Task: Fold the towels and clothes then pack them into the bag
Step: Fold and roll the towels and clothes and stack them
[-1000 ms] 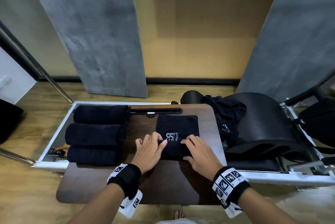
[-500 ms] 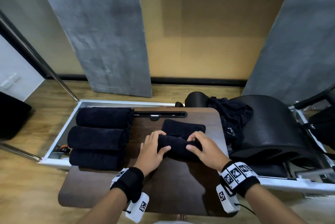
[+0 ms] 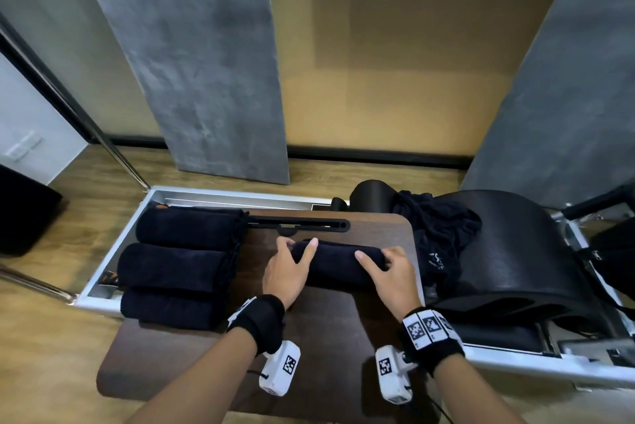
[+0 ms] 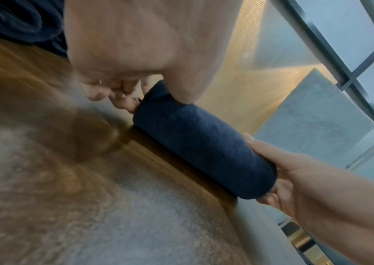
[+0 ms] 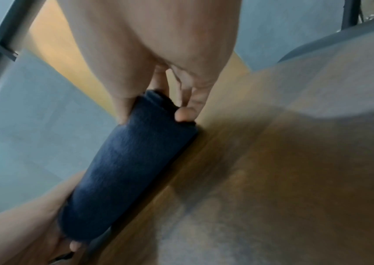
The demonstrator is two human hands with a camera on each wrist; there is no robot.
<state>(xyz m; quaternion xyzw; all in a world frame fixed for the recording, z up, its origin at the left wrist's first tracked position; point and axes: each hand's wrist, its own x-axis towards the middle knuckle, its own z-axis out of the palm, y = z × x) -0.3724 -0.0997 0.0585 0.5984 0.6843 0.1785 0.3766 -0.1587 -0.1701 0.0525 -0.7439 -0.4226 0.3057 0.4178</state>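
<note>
A dark towel rolled into a tight cylinder lies across the brown tabletop. My left hand grips its left end, thumb on top and fingers curled around the end. My right hand grips the right end the same way. Three rolled dark towels lie side by side at the table's left. A crumpled dark garment is draped to the right, against a black curved pad.
A black slotted handle bar sits at the table's far edge, just beyond the roll. A black arched pad on a metal frame stands at the right. A dark object is at the far left on the wooden floor.
The flat folded towel with a logo has been rolled away from me into a full cylinder. Both hands moved forward with it and now hold its two ends.
</note>
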